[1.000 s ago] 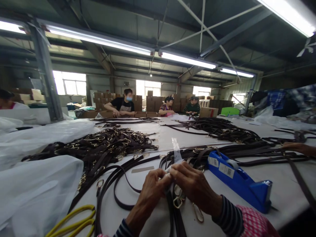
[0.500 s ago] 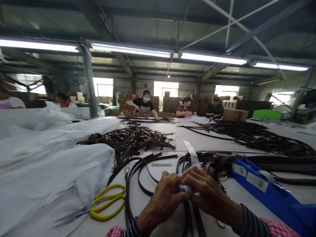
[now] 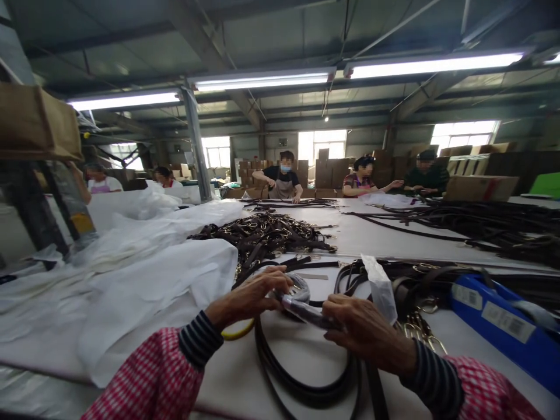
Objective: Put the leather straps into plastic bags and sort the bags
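My left hand [image 3: 254,294] and my right hand [image 3: 361,332] together grip a dark leather strap end wrapped in clear plastic film [image 3: 301,308], just above the white table [image 3: 376,236]. The left fingers pinch the film near its left end. The right fingers close around the right end, and a loose clear plastic bag [image 3: 380,286] sticks up behind that hand. Dark strap loops [image 3: 306,385] trail down from the wrapped piece toward the table's near edge.
A blue tape dispenser [image 3: 503,326] lies at the right. White plastic sheeting [image 3: 144,280] covers the left. Heaps of dark straps with brass hardware [image 3: 266,233] fill the middle and right. A yellow scissor handle [image 3: 238,332] peeks under my left wrist. Several people sit at the far end.
The view has swung left. My hands have spread apart along the wrapped strap, the left one sliding left and up, and the film now stretches between them.
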A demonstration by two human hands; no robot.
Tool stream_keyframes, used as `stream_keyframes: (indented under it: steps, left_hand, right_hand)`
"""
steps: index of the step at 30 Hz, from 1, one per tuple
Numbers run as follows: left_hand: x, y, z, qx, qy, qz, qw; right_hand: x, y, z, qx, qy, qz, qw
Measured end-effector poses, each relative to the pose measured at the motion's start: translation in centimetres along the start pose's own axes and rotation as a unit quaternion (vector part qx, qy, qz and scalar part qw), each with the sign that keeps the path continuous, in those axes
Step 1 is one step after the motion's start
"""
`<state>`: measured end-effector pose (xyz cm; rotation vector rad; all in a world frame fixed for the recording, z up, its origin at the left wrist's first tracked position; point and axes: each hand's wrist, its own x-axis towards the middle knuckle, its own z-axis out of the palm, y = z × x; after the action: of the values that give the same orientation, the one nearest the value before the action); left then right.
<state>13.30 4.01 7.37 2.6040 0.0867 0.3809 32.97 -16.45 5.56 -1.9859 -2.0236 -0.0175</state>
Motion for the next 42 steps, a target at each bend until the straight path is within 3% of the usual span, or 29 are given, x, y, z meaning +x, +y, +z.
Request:
stream_keyframes:
  steps: [4, 8, 13, 18, 22, 25, 29, 33, 36, 39, 40, 42]
  left_hand:
    - [0.0, 0.3, 0.4, 0.077, -0.040, -0.053, 0.995]
    - [0.1, 1.8, 2.4, 0.150, 0.024, -0.039, 0.988]
    - [1.7, 2.8, 5.3, 0.145, 0.032, -0.011, 0.989]
    - [2.6, 1.4, 5.9, 0.163, 0.099, -0.053, 0.980]
    - [2.0, -0.8, 5.1, 0.162, 0.101, -0.070, 0.979]
    - [1.5, -1.1, 5.2, 0.176, 0.089, -0.050, 0.979]
    - [2.2, 1.0, 6.3, 0.171, 0.078, -0.007, 0.982]
    - [4.4, 1.5, 7.9, 0.156, 0.018, -0.065, 0.986]
    - [5.5, 0.4, 9.6, 0.157, 0.037, -0.102, 0.982]
    - [5.5, -0.4, 11.3, 0.145, 0.070, -0.109, 0.981]
    - [5.4, -0.5, 11.7, 0.137, 0.080, -0.106, 0.982]
    - [5.1, -0.5, 12.0, 0.117, 0.115, -0.104, 0.981]
  right_hand:
    - [-0.1, 1.4, 1.0, 0.045, -0.027, 0.025, 0.998]
    - [0.1, 2.7, 1.1, 0.099, -0.038, 0.040, 0.994]
    - [1.6, 3.6, -0.5, 0.169, -0.039, 0.009, 0.985]
    - [3.0, 5.2, -1.1, 0.337, -0.068, 0.021, 0.939]
    - [3.3, 6.4, -0.3, 0.418, -0.068, 0.067, 0.903]
    - [3.5, 6.6, 0.4, 0.395, -0.051, 0.069, 0.915]
    - [3.6, 6.3, 0.2, 0.356, -0.030, 0.048, 0.933]
    - [3.0, 6.5, -0.6, 0.295, -0.036, 0.047, 0.954]
    - [2.8, 6.1, -1.0, 0.189, 0.037, 0.056, 0.980]
    - [4.1, 3.6, -1.1, 0.097, 0.144, 0.017, 0.985]
    - [5.0, 2.1, -1.0, 0.098, 0.148, -0.009, 0.984]
    - [7.5, -1.5, -0.5, 0.126, 0.097, -0.072, 0.985]
